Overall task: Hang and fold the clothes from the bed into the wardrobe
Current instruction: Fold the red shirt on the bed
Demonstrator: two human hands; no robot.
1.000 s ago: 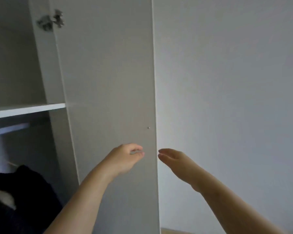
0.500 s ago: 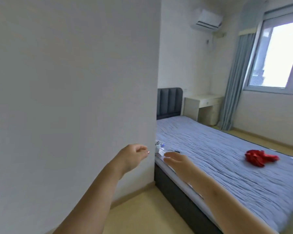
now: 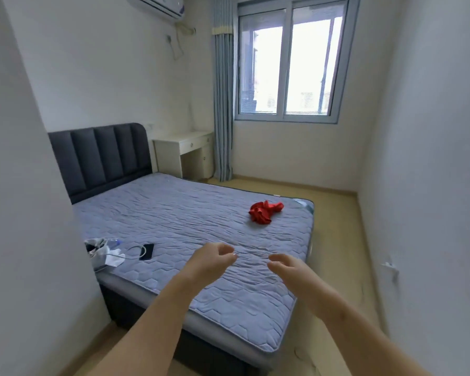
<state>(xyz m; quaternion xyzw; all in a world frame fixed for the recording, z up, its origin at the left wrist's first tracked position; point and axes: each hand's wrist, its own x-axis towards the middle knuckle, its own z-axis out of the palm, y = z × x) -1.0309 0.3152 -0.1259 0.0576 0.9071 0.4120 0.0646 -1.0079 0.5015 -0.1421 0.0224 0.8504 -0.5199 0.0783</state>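
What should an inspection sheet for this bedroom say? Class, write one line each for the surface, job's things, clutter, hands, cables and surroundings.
Surface: grey quilted mattress, wrinkled, mostly bare.
Job's things: one crumpled red garment lies toward the bed's far right side; the wardrobe is not in view.
Clutter: black phone, white bag and plastic bottle by the bed's left edge.
Hands: left hand and right hand hover over the bed's near end, fingers loosely curled, holding nothing.
Cables: white cable looped beside the phone; its ends are unclear.
Surroundings: dark headboard, white desk, window, curtain, air conditioner.
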